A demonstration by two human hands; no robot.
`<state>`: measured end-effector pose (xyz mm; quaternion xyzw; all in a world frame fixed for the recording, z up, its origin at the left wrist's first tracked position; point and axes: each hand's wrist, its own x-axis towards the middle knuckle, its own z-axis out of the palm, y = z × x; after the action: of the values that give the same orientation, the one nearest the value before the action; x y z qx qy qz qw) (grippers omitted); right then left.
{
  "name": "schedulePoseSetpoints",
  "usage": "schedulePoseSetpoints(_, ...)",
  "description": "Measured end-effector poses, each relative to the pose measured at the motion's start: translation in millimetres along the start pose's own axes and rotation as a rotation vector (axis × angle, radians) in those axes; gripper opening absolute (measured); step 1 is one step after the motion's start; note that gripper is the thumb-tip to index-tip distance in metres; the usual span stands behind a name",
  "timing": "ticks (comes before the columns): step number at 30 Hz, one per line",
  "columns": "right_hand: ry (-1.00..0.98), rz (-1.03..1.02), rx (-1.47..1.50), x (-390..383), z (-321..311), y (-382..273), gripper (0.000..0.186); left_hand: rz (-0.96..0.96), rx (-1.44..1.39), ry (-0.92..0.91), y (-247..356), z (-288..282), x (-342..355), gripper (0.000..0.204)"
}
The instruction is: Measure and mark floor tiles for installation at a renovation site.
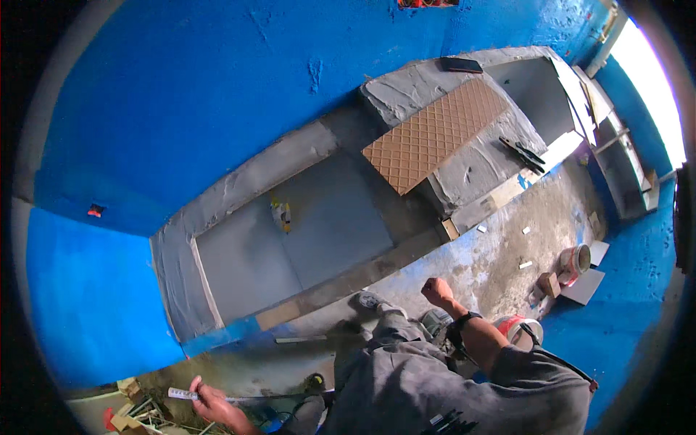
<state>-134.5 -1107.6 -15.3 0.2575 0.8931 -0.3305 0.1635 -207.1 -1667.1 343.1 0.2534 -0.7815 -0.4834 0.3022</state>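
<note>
At the lower left, my left hand [216, 407] is closed around a narrow white strip with dark marks [182, 394]. One end of the strip sticks out past the fingers. My right hand [438, 291] is curled into a fist above the floor, a dark band on its wrist. Whatever may be inside that fist is hidden. Between my hands and the far wall stands a long grey mortared structure [322, 286]. Across its raised block lies a brown tile with a diamond-grid back [438, 134].
Pliers-like black tool [522, 154] and phone-like dark slab [461, 65] rest on the raised block. A yellow-and-white wrapper [281, 215] lies inside the recess. Buckets [575, 261], a brick-like block [549, 284] and tile pieces [583, 287] stand right. Scraps [138, 406] fill the lower left.
</note>
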Motion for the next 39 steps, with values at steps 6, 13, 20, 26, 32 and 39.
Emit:
schedulePoseSetpoints(6,0.439,-0.194,0.132,-24.1,-52.9,-76.6,0.012,-0.064,0.045,0.029,15.2,20.4,11.3,0.025)
schedulePoseSetpoints(13,0.574,-0.416,-0.021,-20.4,-64.1,-93.4,0.022,-0.038,0.04,0.015,22.0,27.0,20.8,0.025)
schedulePoseSetpoints(20,0.215,-0.612,-0.038,-34.6,-33.7,-121.2,0.021,-0.051,0.064,0.005,30.9,36.0,17.9,0.027)
schedulePoseSetpoints(26,0.259,-0.59,-0.114,-26.5,-61.9,-93.2,0.015,-0.011,0.072,-0.021,11.3,23.7,28.3,0.026)
schedulePoseSetpoints(32,0.476,-0.271,-0.122,-6.8,-81.4,-78.6,0.012,-0.061,0.113,0.036,10.7,20.0,19.4,0.026)
schedulePoseSetpoints(39,0.415,-0.407,-0.048,-11.7,-71.7,-96.6,0.014,0.023,0.089,-0.03,-6.6,19.8,22.1,0.032)
